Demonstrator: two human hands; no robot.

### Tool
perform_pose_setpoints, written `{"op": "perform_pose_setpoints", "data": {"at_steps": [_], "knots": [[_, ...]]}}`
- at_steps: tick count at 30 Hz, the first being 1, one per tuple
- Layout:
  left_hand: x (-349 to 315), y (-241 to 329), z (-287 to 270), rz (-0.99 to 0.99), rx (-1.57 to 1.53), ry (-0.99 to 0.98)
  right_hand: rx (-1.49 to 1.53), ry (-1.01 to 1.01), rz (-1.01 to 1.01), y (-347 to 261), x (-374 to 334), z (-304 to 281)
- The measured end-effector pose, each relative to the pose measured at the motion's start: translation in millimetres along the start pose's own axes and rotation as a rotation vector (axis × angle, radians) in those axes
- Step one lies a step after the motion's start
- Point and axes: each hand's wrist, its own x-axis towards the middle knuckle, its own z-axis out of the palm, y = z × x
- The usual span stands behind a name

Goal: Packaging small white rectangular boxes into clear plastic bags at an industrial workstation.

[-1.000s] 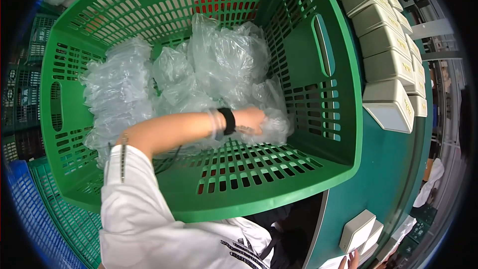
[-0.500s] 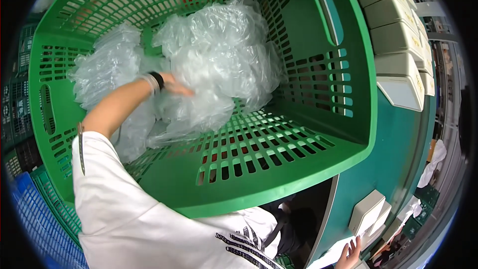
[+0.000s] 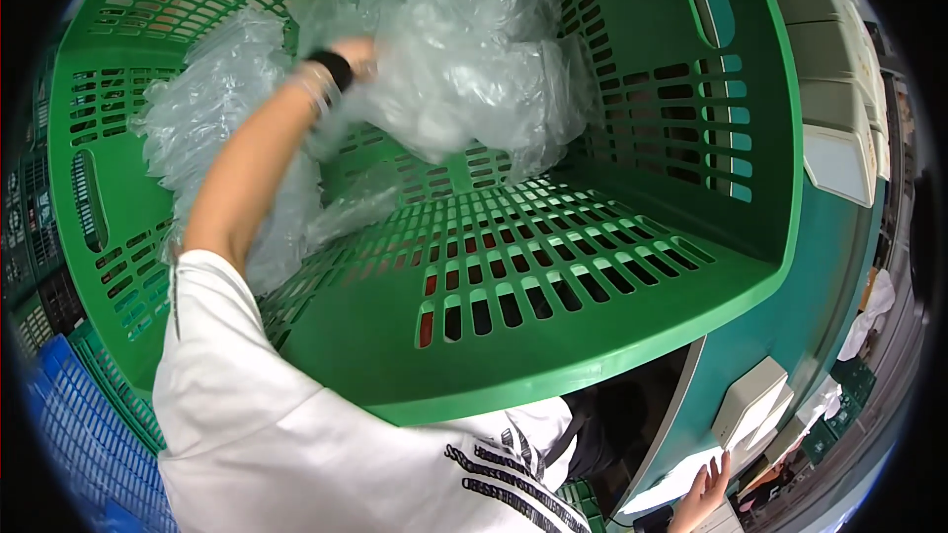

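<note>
Right now your hands are well apart. Your left hand, blurred, reaches deep into the large green slotted plastic basket and meets the left edge of a rounded heap of clear, crinkled plastic bags; you can't tell from this view whether its fingers are closed on any of them. That heap sits toward the back and right of the basket. To its left runs a long, tightly layered row of clear plastic bags, and your forearm crosses over it, hiding part of it. A flattened piece of clear plastic lies nearer you, beside the row's lower end.

Your right hand is outside, low on the right, fingers spread over a white flat sheet just below a small off-white box with rounded corners; whether the fingertips touch that box is unclear. The basket's tall near wall and thick rim stand between your two hands.

On your right, a dark teal tabletop stretches past the basket, and a line of off-white boxes stands close along the basket's right wall. At the lower left, blue slotted plastic crates crowd up beside the basket.
</note>
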Motion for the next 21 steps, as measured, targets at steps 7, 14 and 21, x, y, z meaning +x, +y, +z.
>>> {"op": "perform_pose_setpoints", "data": {"at_steps": [7, 14, 21], "knots": [[36, -37, -69, -0.651, 0.836, 0.572, 0.015, 0.054, -0.135, 21, 13, 11], [130, -92, 37, -0.023, -0.254, 0.864, 0.044, -0.021, -0.162, 30, 22, 6], [135, 248, 145, 0.091, 0.289, 0.116, -0.052, 0.07, -0.117, 19, -1, -10]]}}
